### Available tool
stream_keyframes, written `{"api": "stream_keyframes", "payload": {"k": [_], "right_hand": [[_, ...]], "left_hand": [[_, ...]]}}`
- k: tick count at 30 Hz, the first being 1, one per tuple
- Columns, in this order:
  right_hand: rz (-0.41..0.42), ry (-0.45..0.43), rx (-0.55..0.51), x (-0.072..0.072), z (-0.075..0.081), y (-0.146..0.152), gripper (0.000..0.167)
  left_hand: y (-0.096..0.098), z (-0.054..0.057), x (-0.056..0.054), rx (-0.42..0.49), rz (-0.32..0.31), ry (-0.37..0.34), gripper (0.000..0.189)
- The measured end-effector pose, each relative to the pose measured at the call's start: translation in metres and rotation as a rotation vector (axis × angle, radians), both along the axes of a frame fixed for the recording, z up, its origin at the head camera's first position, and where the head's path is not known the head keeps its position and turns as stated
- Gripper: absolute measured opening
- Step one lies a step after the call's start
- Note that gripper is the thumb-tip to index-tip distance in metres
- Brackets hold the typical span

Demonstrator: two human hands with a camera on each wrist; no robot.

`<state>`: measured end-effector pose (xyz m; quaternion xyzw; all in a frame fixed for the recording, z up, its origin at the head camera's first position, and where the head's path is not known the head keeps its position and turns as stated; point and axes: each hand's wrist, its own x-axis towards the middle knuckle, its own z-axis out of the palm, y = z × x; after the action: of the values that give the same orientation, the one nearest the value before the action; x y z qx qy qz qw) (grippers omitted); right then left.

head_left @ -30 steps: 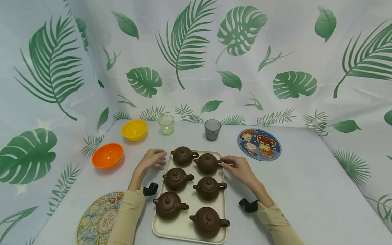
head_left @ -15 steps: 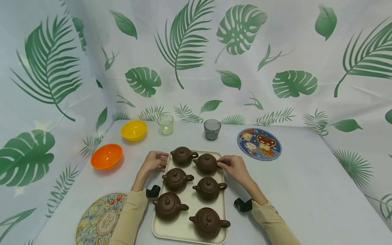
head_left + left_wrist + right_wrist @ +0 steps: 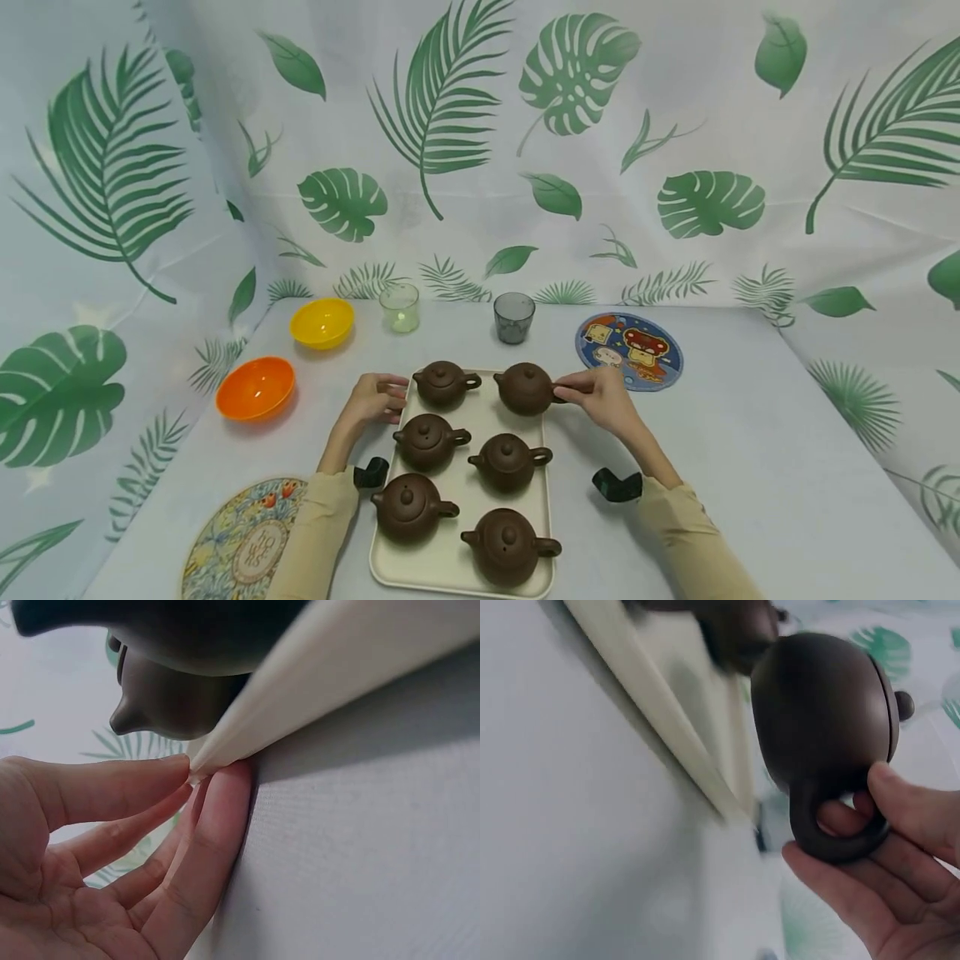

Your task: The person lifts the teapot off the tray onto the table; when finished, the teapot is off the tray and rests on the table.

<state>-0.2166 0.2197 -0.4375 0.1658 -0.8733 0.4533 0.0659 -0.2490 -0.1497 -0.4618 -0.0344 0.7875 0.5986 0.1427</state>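
Note:
My right hand (image 3: 602, 398) pinches the loop handle of a dark brown teapot (image 3: 525, 389), raised at the far right corner of the cream tray (image 3: 480, 575). In the right wrist view, this teapot (image 3: 821, 705) hangs apart from the tray's rim (image 3: 656, 705), its handle between thumb and fingers. Several matching teapots stand on the tray, among them one at the far left (image 3: 442, 385) and one at the near right (image 3: 504, 547). At the tray's left edge, my left hand (image 3: 371, 398) grips the rim. Its thumb and fingertips meet that rim (image 3: 262, 712) in the left wrist view.
On the left stand an orange bowl (image 3: 257, 390) and a yellow bowl (image 3: 322, 323). Behind the tray are a pale green glass (image 3: 399, 308) and a grey glass (image 3: 514, 318). A blue round mat (image 3: 630, 350) lies at back right, a patterned round mat (image 3: 225, 542) at front left.
My right hand took the far right teapot by its handle, lifted it and moved it slightly right. My left hand moved in to the tray's rim and took hold of it.

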Motion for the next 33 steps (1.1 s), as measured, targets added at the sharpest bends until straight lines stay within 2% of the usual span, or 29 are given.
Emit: {"api": "stream_keyframes", "payload": {"k": [1, 3, 8, 10, 18, 24, 30, 33], "right_hand": [[-0.001, -0.005, -0.007, 0.000, 0.003, 0.008, 0.013], [-0.005, -0.012, -0.004, 0.001, 0.007, 0.027, 0.014], [0.005, -0.024, 0.019, 0.007, 0.009, 0.080, 0.017], [0.003, -0.035, 0.033, 0.013, 0.007, 0.102, 0.018], [-0.098, -0.097, 0.120, 0.031, -0.007, 0.167, 0.021], [-0.146, -0.114, 0.133, 0.036, -0.013, 0.190, 0.024], [-0.162, -0.110, 0.177, 0.036, -0.012, 0.192, 0.024], [-0.158, -0.109, 0.208, 0.038, -0.007, 0.192, 0.026]], "left_hand": [[0.000, 0.001, 0.000, 0.003, -0.003, -0.001, 0.041], [0.001, 0.009, 0.004, 0.006, -0.016, -0.004, 0.041], [0.000, 0.007, 0.003, -0.004, -0.005, 0.008, 0.040], [-0.001, -0.002, -0.002, -0.002, 0.003, 0.014, 0.040], [-0.002, 0.000, 0.001, 0.003, 0.014, 0.003, 0.041], [-0.004, -0.002, 0.002, 0.002, 0.017, -0.001, 0.042], [-0.003, -0.001, 0.002, 0.024, -0.015, 0.014, 0.044], [-0.001, 0.000, 0.002, 0.022, -0.010, 0.007, 0.044]]}}
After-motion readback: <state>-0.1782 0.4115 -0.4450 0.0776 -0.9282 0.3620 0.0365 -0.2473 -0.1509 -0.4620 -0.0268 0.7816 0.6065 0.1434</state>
